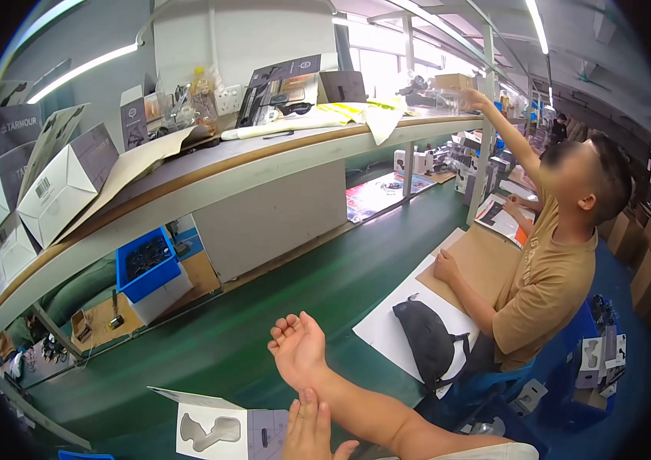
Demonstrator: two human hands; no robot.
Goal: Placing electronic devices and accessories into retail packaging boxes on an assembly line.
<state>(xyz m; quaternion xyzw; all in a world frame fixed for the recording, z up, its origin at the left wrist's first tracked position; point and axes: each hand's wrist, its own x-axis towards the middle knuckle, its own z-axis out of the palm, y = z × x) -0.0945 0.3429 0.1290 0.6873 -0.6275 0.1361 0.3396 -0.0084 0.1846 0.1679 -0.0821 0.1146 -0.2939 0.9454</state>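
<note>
Touching wrist of empty, palm-up, loosely curled right hand (298,351) with straight-fingered left hand (308,428). See open box (225,429) just beside left hand; spot pale lettering on grey carton (15,129), upper left.

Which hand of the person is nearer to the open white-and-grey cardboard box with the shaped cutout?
Left. The left hand is at the right edge of the cardboard box in the picture; the right hand is farther away, beyond the box and to its right.
</note>
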